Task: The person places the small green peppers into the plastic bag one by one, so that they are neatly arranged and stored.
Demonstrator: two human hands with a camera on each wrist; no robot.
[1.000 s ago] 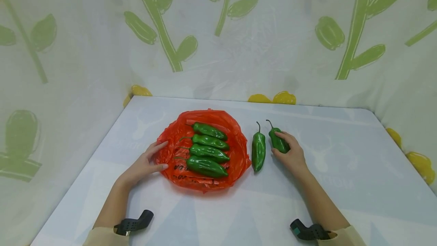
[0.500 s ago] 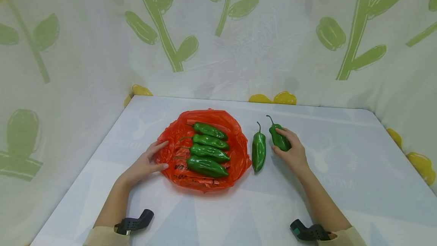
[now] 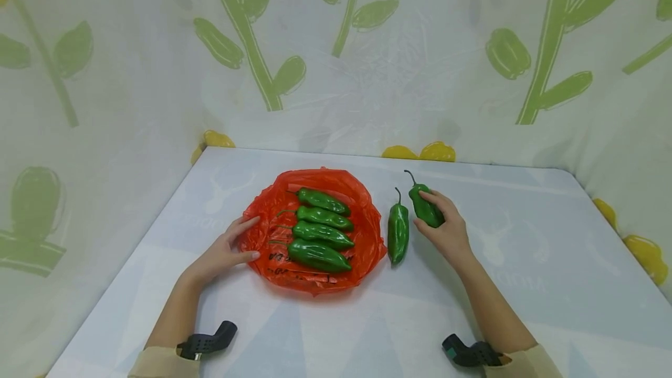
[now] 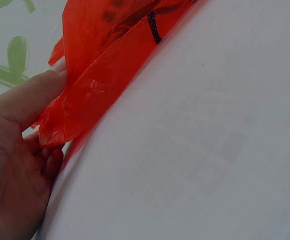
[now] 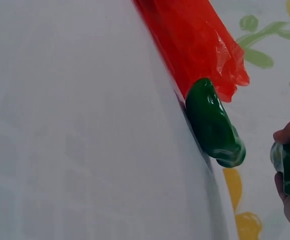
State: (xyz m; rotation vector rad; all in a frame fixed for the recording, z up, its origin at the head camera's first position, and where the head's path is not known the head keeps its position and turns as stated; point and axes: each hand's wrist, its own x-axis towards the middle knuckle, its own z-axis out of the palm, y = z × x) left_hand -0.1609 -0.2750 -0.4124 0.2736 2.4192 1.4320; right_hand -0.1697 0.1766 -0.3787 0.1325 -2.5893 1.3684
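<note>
A red plastic bag (image 3: pixel 367 270) lies spread wide on the table with several green peppers (image 3: pixel 318 256) side by side inside it, stems to the left. At the bag's left rim, my left hand (image 3: pixel 223 255) holds the plastic; in the left wrist view the thumb and curled fingers of that hand (image 4: pixel 14 165) are around the bag's edge (image 4: pixel 92 107). My right hand (image 3: pixel 448 232) grips a green pepper (image 3: pixel 424 206) by its sides, its stem pointing away. Between bag and right hand lies another loose pepper (image 3: pixel 398 234), seen in the right wrist view as a pepper (image 5: pixel 212 120) beside the bag.
The pale table (image 3: pixel 341 331) has a faint printed pattern. Behind it and at the sides stands a whitish backdrop (image 3: pixel 420 74) painted with green plants. Black wrist devices (image 3: pixel 207 343) sit at both sleeves.
My right hand has raised the pepper and shifted it slightly away and to the left. My left hand, the bag and the other peppers stay where they were.
</note>
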